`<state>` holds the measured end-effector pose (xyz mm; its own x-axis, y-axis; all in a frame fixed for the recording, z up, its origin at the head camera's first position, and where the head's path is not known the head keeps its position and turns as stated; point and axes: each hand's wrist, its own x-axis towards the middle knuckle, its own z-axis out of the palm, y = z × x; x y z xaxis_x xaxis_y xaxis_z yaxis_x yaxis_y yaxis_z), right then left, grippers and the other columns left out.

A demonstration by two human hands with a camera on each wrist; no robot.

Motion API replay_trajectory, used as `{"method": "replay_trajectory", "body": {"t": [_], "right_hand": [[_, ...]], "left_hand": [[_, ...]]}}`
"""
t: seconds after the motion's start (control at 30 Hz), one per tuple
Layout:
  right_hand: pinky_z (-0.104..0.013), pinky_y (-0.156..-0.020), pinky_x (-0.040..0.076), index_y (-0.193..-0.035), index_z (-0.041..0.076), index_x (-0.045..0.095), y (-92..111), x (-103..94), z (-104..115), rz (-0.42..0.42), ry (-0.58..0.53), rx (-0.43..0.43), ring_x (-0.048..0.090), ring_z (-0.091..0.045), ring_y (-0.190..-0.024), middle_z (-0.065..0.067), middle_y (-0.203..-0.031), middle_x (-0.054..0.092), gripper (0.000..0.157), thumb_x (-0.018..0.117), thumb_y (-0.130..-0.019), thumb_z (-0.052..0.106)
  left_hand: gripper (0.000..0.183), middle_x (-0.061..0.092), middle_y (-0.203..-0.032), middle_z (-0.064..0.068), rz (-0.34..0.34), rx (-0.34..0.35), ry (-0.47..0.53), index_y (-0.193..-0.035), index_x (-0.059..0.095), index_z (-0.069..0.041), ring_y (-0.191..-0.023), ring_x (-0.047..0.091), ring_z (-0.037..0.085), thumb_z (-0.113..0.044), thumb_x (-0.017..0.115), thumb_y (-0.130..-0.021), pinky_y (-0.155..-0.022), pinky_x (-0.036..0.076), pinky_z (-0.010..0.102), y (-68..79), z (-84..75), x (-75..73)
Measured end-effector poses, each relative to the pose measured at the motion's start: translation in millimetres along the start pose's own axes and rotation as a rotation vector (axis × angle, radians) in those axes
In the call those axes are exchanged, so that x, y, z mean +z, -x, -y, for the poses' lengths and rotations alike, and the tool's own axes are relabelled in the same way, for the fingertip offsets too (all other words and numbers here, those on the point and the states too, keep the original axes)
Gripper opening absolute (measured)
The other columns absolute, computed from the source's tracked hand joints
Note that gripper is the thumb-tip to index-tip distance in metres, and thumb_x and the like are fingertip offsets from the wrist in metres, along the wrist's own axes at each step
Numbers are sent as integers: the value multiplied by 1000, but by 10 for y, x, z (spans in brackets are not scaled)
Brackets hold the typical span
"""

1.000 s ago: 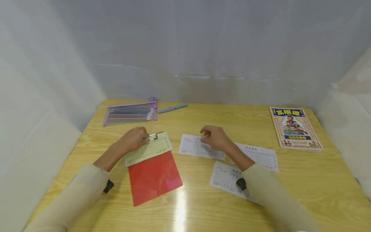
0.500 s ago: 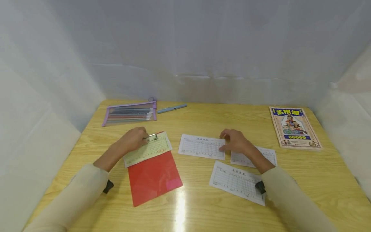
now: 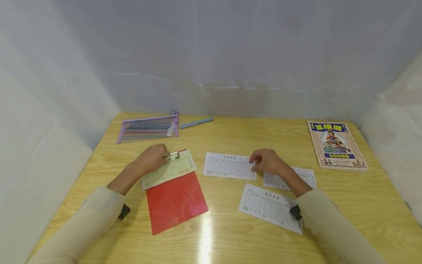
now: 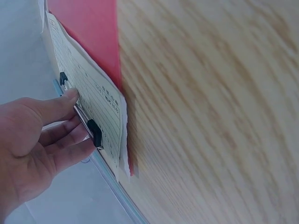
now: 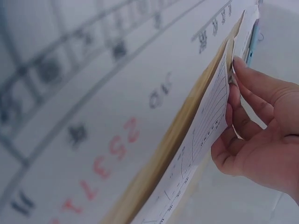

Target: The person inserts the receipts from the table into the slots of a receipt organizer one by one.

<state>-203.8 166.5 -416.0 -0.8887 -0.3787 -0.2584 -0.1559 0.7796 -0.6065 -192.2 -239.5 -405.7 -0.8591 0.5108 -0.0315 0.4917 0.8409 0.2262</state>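
Observation:
In the head view my left hand [image 3: 153, 158] is at the top of a red clipboard [image 3: 176, 205]. It pinches the metal clip [image 4: 82, 114], thumb on the near side and fingers behind. A yellow receipt slip [image 3: 165, 175] lies at the clip, a white sheet's edge showing beneath it. My right hand [image 3: 267, 161] is at the right end of a white receipt slip [image 3: 227, 167], thumb and forefinger pinching its edge. Under its wrist lies a second white slip [image 3: 278, 181], partly hidden. A third slip [image 3: 270, 208] lies nearer me.
A purple-edged pencil pouch [image 3: 148, 128] lies at the back left, a blue pen [image 3: 196, 123] beside it. A comic-style book [image 3: 336, 145] lies at the back right. Pale sheeting [image 3: 211, 58] surrounds the wooden table [image 3: 230, 227].
My right hand has moved right, from over the middle slip to its right edge, and its thumb and forefinger have drawn closer together. My left hand stays on the clip.

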Motion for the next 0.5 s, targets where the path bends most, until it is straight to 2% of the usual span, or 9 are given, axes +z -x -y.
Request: {"method": "replay_trajectory", "body": {"t": [0.23, 0.37, 0.5], "right_hand": [[-26, -65, 43, -96, 7, 68, -11, -5, -3, -20, 13, -15, 53, -17, -76, -6, -85, 62, 15, 71, -82, 9], [-27, -65, 43, -97, 7, 67, -9, -10, -23, -41, 7, -16, 52, -17, -77, -7, -86, 61, 12, 66, -85, 7], [-30, -71, 45, -96, 7, 67, -17, -24, -46, -71, -6, -27, 54, -20, -83, -8, -92, 63, 9, 62, -87, 6]], "left_hand": [[4, 60, -82, 11, 11, -7, -8, -82, 68, -1, -74, 57, 21, -4, 67, -84, -65, 48, 33, -7, 3, -10], [7, 59, -81, 11, 13, 3, -2, -77, 66, -2, -73, 56, 21, -3, 67, -84, -63, 46, 33, -16, 2, -15], [10, 59, -82, 12, 28, 1, 4, -75, 64, -3, -74, 56, 21, -2, 65, -85, -63, 45, 32, -15, 1, -28]]}}
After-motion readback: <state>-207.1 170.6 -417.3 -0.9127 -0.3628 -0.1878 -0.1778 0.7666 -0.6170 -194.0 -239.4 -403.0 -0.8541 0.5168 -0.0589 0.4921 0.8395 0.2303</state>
